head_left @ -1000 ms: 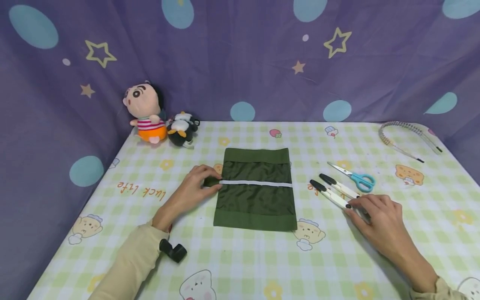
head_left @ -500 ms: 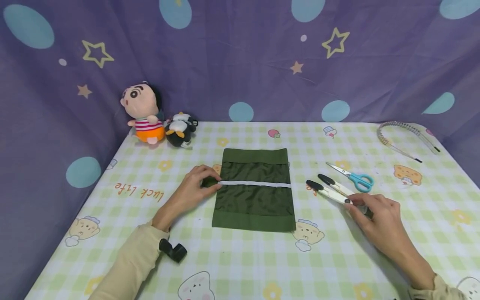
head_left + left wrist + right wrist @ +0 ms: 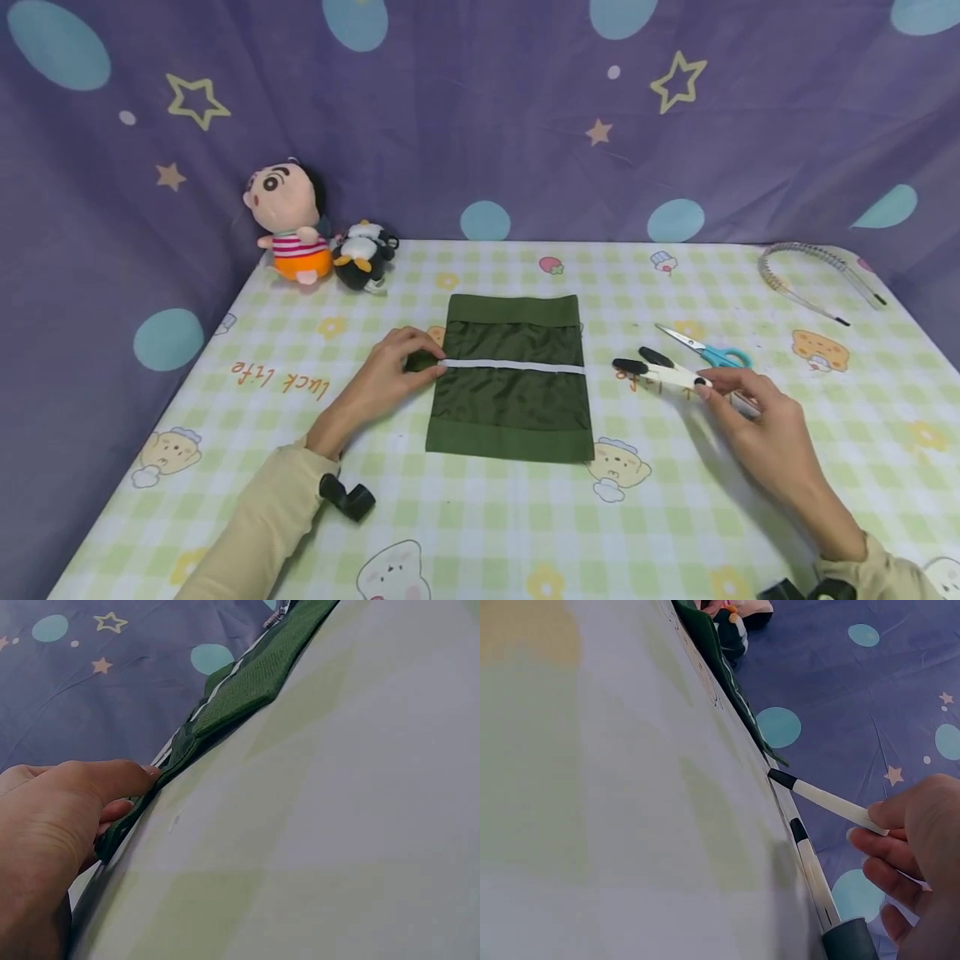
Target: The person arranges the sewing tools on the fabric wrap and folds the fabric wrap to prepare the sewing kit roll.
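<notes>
My left hand (image 3: pixel 382 375) pinches the left edge of a dark green cloth organizer (image 3: pixel 510 400), by the end of its white strip (image 3: pixel 517 366); a small green flap (image 3: pixel 420 361) shows between the fingers. The cloth lies flat on the table. In the left wrist view, thumb and fingertips grip its green edge (image 3: pixel 127 825). My right hand (image 3: pixel 772 442) pinches the rear end of a slim white tool with a black tip (image 3: pixel 832 802), tilted up off the table. A similar white tool (image 3: pixel 817 885) lies beside it, partly hidden. What kind these tools are I cannot tell.
Blue-handled scissors (image 3: pixel 723 357) lie just beyond the white tools. A beaded headband (image 3: pixel 802 250) rests at the back right. Two plush toys, a doll (image 3: pixel 296 225) and a penguin (image 3: pixel 363 258), stand at the back left. A purple curtain (image 3: pixel 480 125) hangs behind the table.
My right hand has lifted one white tool off the table and moved slightly up. The left hand keeps its hold on the cloth edge.
</notes>
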Motion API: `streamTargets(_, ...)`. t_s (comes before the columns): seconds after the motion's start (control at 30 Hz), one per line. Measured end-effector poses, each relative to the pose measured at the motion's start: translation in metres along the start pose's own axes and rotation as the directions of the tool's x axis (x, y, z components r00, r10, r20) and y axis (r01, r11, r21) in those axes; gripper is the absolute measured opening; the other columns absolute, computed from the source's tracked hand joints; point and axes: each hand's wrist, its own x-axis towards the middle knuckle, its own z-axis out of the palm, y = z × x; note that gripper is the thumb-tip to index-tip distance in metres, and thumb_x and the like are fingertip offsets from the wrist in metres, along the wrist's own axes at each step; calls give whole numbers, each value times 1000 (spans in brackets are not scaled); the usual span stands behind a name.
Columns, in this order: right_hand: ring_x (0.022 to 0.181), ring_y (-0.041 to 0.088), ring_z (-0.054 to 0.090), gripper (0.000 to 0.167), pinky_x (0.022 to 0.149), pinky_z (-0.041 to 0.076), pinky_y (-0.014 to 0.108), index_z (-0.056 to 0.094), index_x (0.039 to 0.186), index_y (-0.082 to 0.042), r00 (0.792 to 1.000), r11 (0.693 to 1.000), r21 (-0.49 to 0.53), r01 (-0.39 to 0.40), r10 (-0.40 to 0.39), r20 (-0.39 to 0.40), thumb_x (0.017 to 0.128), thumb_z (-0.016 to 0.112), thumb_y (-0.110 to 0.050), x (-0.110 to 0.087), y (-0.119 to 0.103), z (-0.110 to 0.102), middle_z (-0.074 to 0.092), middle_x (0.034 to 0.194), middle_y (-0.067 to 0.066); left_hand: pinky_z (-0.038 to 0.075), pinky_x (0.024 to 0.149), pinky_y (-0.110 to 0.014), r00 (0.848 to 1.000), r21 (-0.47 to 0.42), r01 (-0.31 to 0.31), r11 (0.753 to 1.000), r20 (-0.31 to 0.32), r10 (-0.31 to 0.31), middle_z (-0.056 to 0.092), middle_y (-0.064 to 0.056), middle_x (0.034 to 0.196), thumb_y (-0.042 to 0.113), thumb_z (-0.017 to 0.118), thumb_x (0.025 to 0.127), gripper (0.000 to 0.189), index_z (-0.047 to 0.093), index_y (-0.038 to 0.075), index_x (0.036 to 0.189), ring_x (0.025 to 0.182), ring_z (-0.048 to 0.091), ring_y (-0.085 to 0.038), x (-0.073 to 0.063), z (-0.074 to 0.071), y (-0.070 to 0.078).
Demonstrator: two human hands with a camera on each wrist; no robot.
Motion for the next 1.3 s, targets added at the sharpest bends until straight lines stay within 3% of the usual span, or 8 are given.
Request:
streamTargets(0.2,94,-4,59,16,89,40,10,75,113,-5,1000,998,64,-21,21,-10,97,73,-5,6,-2,1,67,99,-17,46,98,-51,1000,-7,-1,1000,-4,1,64,-3,117,17,81,93,11,76,16,104,112,55,-27,0,1,0)
streamTargets(0.43,87,-7,63,14,78,43,8,75,110,-2,999,997,71,-6,9,-50,97,73,-4,15,-1,5,71,104,-16,45,98,-51,1000,-3,-1,1000,1,1,64,-4,117,17,80,94,11,76,16,104,112,54,-27,0,1,0)
streamTargets(0.73,84,-5,63,18,71,44,10,75,114,3,996,992,114,-46,54,-76,97,71,-2,28,-2,5,68,100,-26,45,99,-50,1000,3,4,1000,7,-4,64,-3,117,18,80,94,11,76,16,104,113,54,-27,2,1,0)
streamTargets(0.97,79,0,64,19,64,45,11,74,116,3,996,986,160,-37,50,-75,98,71,-4,39,-10,9,70,98,-22,46,98,-50,1000,3,4,1000,6,-4,64,-3,117,18,80,94,10,76,16,103,112,55,-26,1,1,-1)
streamTargets(1.3,81,8,66,19,70,49,12,73,115,7,999,948,317,12,-2,-33,98,71,-1,59,-21,34,74,98,-10,46,98,-50,1000,-3,14,1000,6,-14,64,-3,116,18,80,94,10,76,16,104,112,55,-26,0,0,-1)
